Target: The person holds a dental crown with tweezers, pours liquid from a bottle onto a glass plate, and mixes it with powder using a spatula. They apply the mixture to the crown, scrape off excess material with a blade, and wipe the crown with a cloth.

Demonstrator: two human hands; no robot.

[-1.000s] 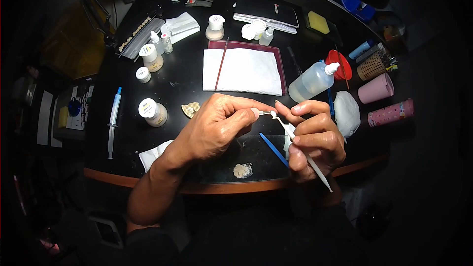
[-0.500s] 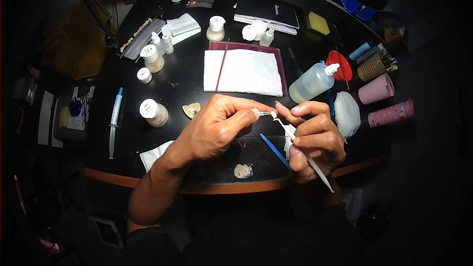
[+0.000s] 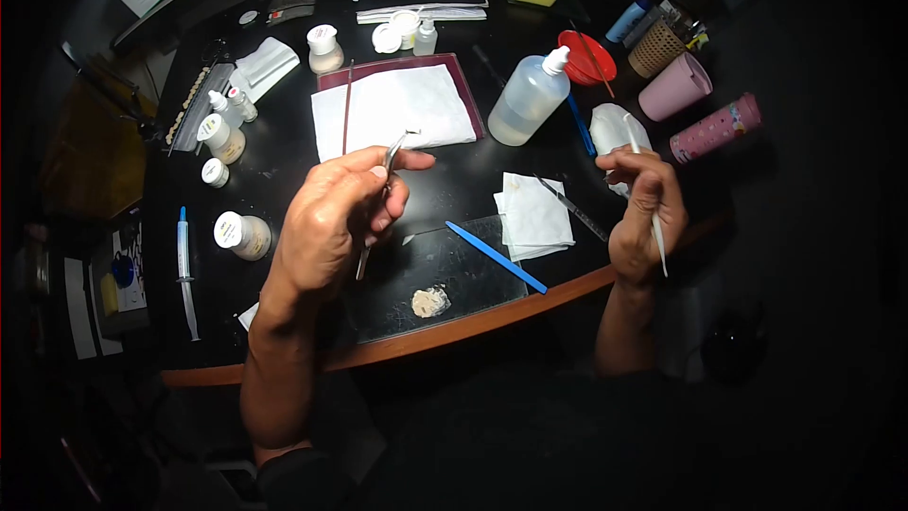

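My left hand (image 3: 326, 203) is closed around slim metal tweezers (image 3: 393, 153), their tips pointing up over the near edge of a folded white paper towel (image 3: 397, 106). A tiny piece shows at the tips, too small to make out. Off to the right, my right hand (image 3: 645, 213) grips a thin white double-ended instrument (image 3: 657, 227), held nearly upright between thumb and fingers. Right behind its fingers lies a crumpled white wad (image 3: 610, 130). Below and between the hands, a smear of beige paste (image 3: 431, 302) sits on a glass slab (image 3: 392, 317) beside a blue stick-like tool (image 3: 497, 257).
A large clear bottle (image 3: 520, 99) stands between the hands. White napkins (image 3: 532, 222) lie with a dark-handled tool (image 3: 575, 209). Powder jars (image 3: 248, 236) and a syringe (image 3: 183, 270) are at left. A red bowl (image 3: 579, 49) and pink tumbler (image 3: 675, 87) stand at right.
My hands have parted: the right moved right with the white instrument to the crumpled wad, while the left drew left with the tweezers. The view has turned rightward.
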